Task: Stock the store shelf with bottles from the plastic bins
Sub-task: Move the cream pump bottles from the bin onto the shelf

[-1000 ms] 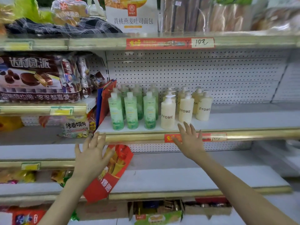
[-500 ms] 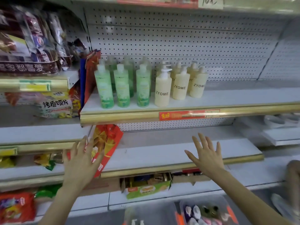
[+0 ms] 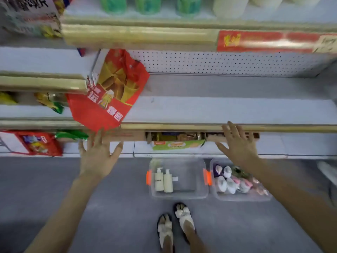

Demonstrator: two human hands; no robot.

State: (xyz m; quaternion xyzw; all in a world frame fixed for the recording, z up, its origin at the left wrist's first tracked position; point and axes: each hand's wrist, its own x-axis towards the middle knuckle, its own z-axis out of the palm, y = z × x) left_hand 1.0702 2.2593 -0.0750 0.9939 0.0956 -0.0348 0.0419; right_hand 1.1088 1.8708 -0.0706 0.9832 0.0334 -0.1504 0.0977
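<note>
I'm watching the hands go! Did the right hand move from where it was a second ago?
Yes. The right hand went down: it was at the red price tag, and now it is at the lower shelf rail.

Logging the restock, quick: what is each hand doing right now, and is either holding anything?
Left hand: open, fingers spread, holding nothing.
Right hand: open, fingers spread, holding nothing.
</note>
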